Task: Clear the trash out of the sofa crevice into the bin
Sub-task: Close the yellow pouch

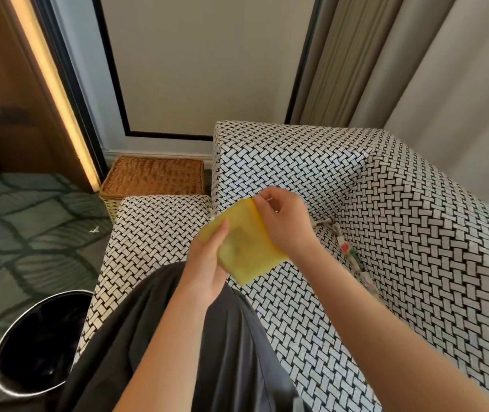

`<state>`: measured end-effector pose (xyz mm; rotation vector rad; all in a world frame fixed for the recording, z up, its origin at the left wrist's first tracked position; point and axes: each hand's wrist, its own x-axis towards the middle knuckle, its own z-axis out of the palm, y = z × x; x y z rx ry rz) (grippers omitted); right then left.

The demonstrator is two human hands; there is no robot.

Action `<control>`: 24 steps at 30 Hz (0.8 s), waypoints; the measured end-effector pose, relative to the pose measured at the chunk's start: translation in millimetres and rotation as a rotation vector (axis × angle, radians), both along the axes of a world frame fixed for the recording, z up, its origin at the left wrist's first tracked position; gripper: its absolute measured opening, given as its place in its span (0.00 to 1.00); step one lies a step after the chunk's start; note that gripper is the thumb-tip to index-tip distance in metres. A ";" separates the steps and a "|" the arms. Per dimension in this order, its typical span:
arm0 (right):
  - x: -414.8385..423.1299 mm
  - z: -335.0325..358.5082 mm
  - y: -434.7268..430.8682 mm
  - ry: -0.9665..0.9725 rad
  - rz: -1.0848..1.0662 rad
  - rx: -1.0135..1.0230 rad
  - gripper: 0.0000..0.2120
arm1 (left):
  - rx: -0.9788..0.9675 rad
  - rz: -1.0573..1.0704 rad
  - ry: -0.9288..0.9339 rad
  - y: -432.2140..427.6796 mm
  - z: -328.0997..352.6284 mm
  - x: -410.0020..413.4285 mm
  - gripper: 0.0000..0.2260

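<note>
Dark-clothed lap point(207, 352) nearest, against woven-patterned sofa point(415, 233). Black bin point(29, 337) on floor, near left. Yellow sheet point(246, 254) above seat, pinched by left hand point(207, 263) at near-left edge, by right hand point(285, 224) at far corner. Wrapper trash point(347, 248) wedged in right-side crevice.

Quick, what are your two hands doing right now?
Left hand: holding the yellow cloth, thumb on top.
Right hand: pinching the same cloth's top edge.
</note>
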<state>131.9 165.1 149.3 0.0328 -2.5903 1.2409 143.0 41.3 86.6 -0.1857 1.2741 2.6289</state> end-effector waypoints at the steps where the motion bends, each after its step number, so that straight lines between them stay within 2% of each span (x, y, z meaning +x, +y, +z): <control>1: -1.8 1.0 2.9 -0.046 0.013 0.001 0.08 | -0.037 -0.023 0.054 -4.8 0.8 -0.4 0.16; 4: -3.3 -1.1 5.2 -0.109 0.038 -0.096 0.09 | -0.145 -0.013 0.128 -17.3 0.5 -1.8 0.09; 6: -1.6 -4.8 -0.2 -0.115 0.029 -0.179 0.08 | -0.220 -0.001 0.176 -22.3 0.2 -0.9 0.09; 9: 0.7 -13.2 -13.2 -0.117 0.033 -0.325 0.09 | -0.497 0.036 0.245 -32.9 5.4 3.8 0.09; 13: 3.1 -18.5 -31.0 -0.072 0.128 -0.310 0.09 | -0.793 0.074 0.389 -46.9 12.8 10.7 0.04; 18: -3.6 -7.9 -39.2 -0.092 0.214 -0.246 0.08 | -0.870 0.107 0.489 -40.2 16.7 4.7 0.14; 22: -12.1 2.6 -45.7 -0.174 0.283 -0.255 0.07 | -0.864 0.209 0.485 -40.1 19.2 5.6 0.16; 24: -15.4 7.0 -50.3 -0.168 0.302 -0.215 0.08 | -0.857 0.258 0.450 -42.5 20.1 6.8 0.12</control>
